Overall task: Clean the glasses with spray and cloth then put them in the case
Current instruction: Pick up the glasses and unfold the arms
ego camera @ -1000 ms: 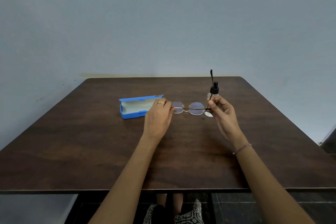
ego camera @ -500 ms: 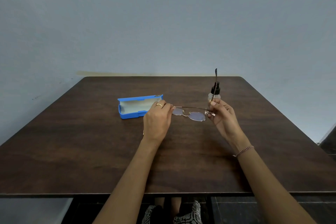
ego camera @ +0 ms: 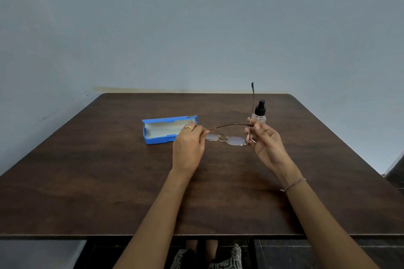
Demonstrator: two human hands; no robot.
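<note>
While both hands grip glasses, bottle base hidden.

Both hands holding glasses above table, open case behind

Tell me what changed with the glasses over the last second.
The thin gold-rimmed glasses tilted from facing the camera to lying nearly flat, and one temple arm now crosses above the lenses towards the right hand. The left hand and right hand kept their grip on either end. The open blue glasses case, the small clear spray bottle and the dark wooden table stayed put.
</note>
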